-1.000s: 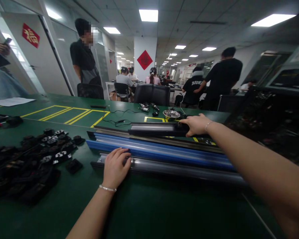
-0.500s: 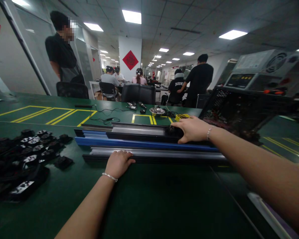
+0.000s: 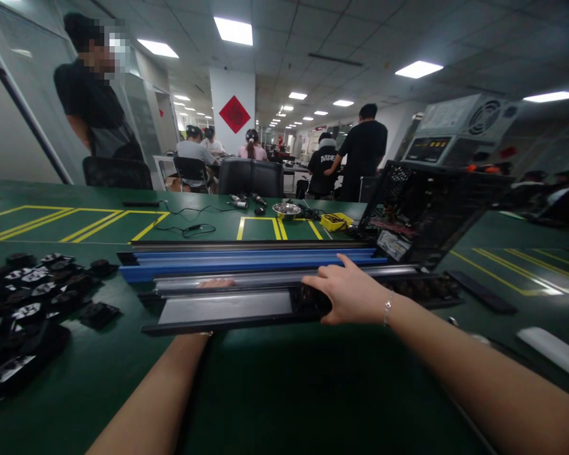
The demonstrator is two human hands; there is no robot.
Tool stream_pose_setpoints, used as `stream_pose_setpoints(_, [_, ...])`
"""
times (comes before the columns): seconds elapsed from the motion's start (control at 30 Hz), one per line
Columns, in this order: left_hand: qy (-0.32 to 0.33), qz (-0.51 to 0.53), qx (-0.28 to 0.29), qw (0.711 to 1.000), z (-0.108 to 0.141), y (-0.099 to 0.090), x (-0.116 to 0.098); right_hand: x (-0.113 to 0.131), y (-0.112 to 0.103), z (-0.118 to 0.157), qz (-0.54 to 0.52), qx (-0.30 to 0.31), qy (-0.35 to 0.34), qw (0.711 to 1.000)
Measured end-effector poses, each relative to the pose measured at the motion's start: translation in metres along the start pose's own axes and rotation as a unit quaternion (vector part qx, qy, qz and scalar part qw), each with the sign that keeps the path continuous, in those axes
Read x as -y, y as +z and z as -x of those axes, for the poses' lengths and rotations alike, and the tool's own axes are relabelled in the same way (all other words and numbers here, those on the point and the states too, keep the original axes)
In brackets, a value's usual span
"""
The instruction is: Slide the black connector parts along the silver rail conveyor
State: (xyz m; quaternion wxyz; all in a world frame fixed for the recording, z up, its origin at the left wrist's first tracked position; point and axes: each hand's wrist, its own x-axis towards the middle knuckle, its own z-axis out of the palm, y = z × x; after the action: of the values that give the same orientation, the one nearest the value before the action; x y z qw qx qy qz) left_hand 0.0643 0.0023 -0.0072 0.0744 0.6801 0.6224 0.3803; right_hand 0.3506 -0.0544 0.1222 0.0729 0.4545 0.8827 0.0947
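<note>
My right hand [image 3: 353, 292] is closed on a black-edged long tray [image 3: 227, 308] with a silvery inside, held raised and slightly tilted above the near side of the row. Dark parts lie inside the tray beside my fingers, too blurred to name. Behind it, my left hand [image 3: 218, 284] is partly hidden; its fingers show curled over a silver rail [image 3: 265, 277], and the forearm passes under the raised tray. Blue rails [image 3: 260, 254] lie just beyond, parallel to the silver one.
Many black parts with white labels [image 3: 31, 309] lie at left. At right stands an open computer case [image 3: 422, 215] with a power supply unit [image 3: 459, 126] on top. Farther back are a metal bowl [image 3: 286, 209], a yellow item [image 3: 336, 221] and cables. Several people are in the background.
My right hand has brought the black-edged tray from the far side of the row, over the blue rails, towards me. The tray now covers most of my left hand. The view has shifted slightly right.
</note>
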Motion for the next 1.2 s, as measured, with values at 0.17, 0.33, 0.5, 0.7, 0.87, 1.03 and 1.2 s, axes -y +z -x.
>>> stream_pose_setpoints(0.17, [0.120,-0.067,0.051,0.989,-0.008,-0.008,0.020,-0.003,0.009,0.000,-0.010,0.003,-0.004,1.000])
stream_pose_setpoints(0.33, [0.169,-0.064,0.035,0.983,-0.012,-0.003,0.035,-0.010,0.017,-0.002,-0.036,0.017,0.011,0.999])
stream_pose_setpoints(0.5, [0.136,-0.032,-0.098,0.985,-0.017,0.001,0.038,-0.017,0.025,0.000,-0.054,0.020,0.023,0.998])
stream_pose_setpoints(0.7, [-0.009,0.022,-0.160,0.987,-0.024,-0.018,0.052,-0.029,0.035,0.008,-0.069,0.038,0.035,0.996])
stream_pose_setpoints(0.87, [-0.152,0.146,-0.241,0.947,-0.024,-0.029,0.053,-0.038,0.048,0.012,-0.075,0.071,0.059,0.993])
stream_pose_setpoints(1.03, [-0.150,0.206,-0.246,0.935,-0.024,-0.030,0.046,-0.043,0.063,0.008,-0.068,0.097,0.072,0.990])
stream_pose_setpoints(1.2, [-0.127,0.166,-0.200,0.957,-0.024,-0.027,0.040,-0.044,0.067,-0.002,-0.062,0.103,0.076,0.990])
